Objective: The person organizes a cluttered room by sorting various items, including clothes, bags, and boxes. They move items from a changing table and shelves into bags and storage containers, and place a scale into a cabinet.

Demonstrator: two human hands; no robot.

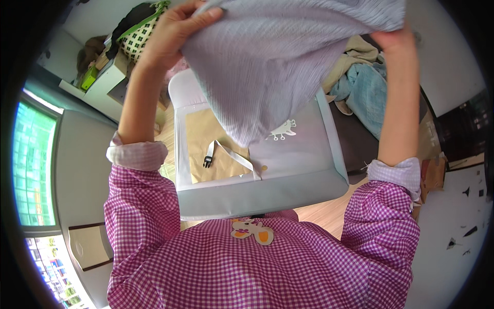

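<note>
A lavender-grey crinkled cloth (266,73) hangs spread between my two raised hands, its lower point drooping over a grey changing table (254,199) with raised sides. My left hand (173,33) pinches the cloth's left upper edge, thumb on top. At the right edge, my right hand (393,38) grips it too, its fingers mostly hidden behind the fabric. Below the cloth, a sheet of brown paper (200,154) lies on the table's surface. Across the paper runs a white strap (235,156) ending in a black side-release buckle (207,161). A white printed figure (285,130) is partly covered by the cloth.
Beige fabric (359,52) and a light blue garment (364,87) lie heaped on a dark surface (353,133) to the right. At the left back stands a white cabinet (106,87) with a green box (89,77) and a patterned bag (139,38). A window (36,166) is far left.
</note>
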